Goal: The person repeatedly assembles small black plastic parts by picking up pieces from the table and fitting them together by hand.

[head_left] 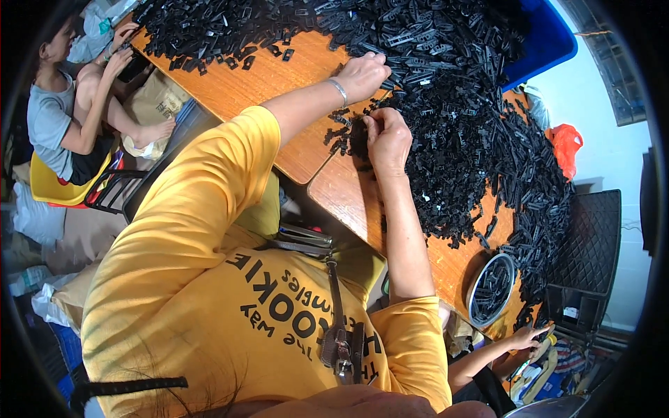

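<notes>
My left hand (pixel 364 76), with a silver band at its wrist, is closed at the edge of a heap of long black plastic parts (pixel 432 35). Close by, my right hand (pixel 389 139) has its thumb and fingers pinched together over a pile of smaller black plastic parts (pixel 453 150). Whatever sits between the fingers of either hand is too small or hidden to make out. A few loose black parts (pixel 339 136) lie on the wooden table (pixel 300 157) between my hands and my body.
A blue bin (pixel 547 42) stands at the far right behind the heaps. Toward the right, a round metal bowl (pixel 491 289) holds black parts. One person (pixel 59 118) sits at the left on a yellow chair; another person's hands (pixel 526 341) work at the lower right.
</notes>
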Demonstrator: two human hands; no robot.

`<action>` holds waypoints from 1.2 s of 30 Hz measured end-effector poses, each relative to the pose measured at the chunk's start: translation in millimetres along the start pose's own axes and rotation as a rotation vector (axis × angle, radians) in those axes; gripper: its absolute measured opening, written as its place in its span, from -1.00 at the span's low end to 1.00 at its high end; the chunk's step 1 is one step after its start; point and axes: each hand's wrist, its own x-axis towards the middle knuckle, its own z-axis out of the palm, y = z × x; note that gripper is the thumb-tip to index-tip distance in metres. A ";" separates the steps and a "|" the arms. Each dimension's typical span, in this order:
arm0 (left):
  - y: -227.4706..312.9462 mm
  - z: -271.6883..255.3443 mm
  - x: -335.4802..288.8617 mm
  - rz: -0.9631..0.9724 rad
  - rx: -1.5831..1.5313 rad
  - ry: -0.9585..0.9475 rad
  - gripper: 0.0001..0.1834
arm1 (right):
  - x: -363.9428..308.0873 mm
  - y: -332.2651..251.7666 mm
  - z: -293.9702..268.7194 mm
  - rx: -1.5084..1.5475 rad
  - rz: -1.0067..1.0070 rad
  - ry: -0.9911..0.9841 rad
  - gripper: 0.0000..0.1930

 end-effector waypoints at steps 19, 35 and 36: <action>25.2 -101.6 -87.1 -0.488 -1.928 -0.127 -0.75 | 8.0 -55.8 -26.8 0.378 -0.142 0.370 -0.85; 31.4 -108.6 -92.5 -0.460 -1.936 -0.108 -0.65 | 3.1 -63.3 -32.1 0.311 -0.199 0.332 -0.83; 31.3 -108.2 -93.0 -0.461 -1.936 -0.107 -0.65 | 2.4 -63.3 -33.2 0.312 -0.198 0.331 -0.83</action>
